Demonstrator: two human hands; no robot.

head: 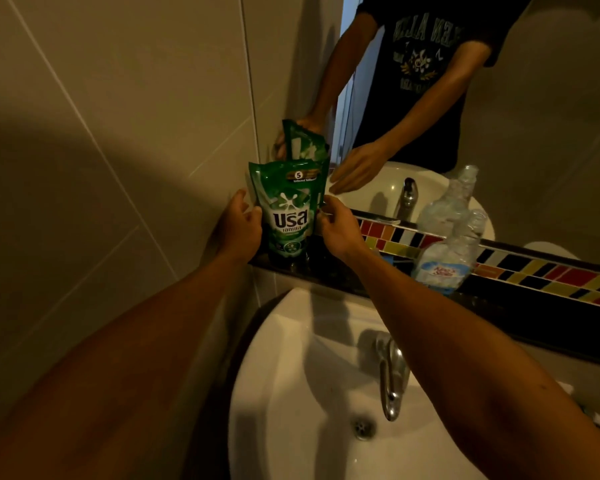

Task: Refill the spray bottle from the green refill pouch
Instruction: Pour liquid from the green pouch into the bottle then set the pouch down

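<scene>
The green pouch (287, 209) stands upright on the dark ledge (333, 271) at the far left, in the corner where the tiled wall (118, 133) meets the mirror (499, 116). Both hands are at it. The left hand (238, 226) is at its left edge, thumb and fingers curled round the side and touching the film; the right hand (336, 230) is at its right edge, fingertips (321, 216) pinching that side. Between them the pouch is held lightly, its white lettering facing the camera and its base on the ledge. Whether the top of the pouch is cut open or sealed cannot be told.

To the right on the same ledge stands a clear plastic bottle (447, 254) with a pale blue label, well apart from the pouch; its top is too blurred to say what kind of cap or head it has. Behind the ledge runs a strip of coloured tiles (534, 275).

Near the camera, under the forearms, is the white basin (291, 393) with a chrome tap (390, 379) reaching over it and a drain (362, 426) in the bottom.

The mirror shows the back of the pouch, the two arms and a dark printed shirt
</scene>
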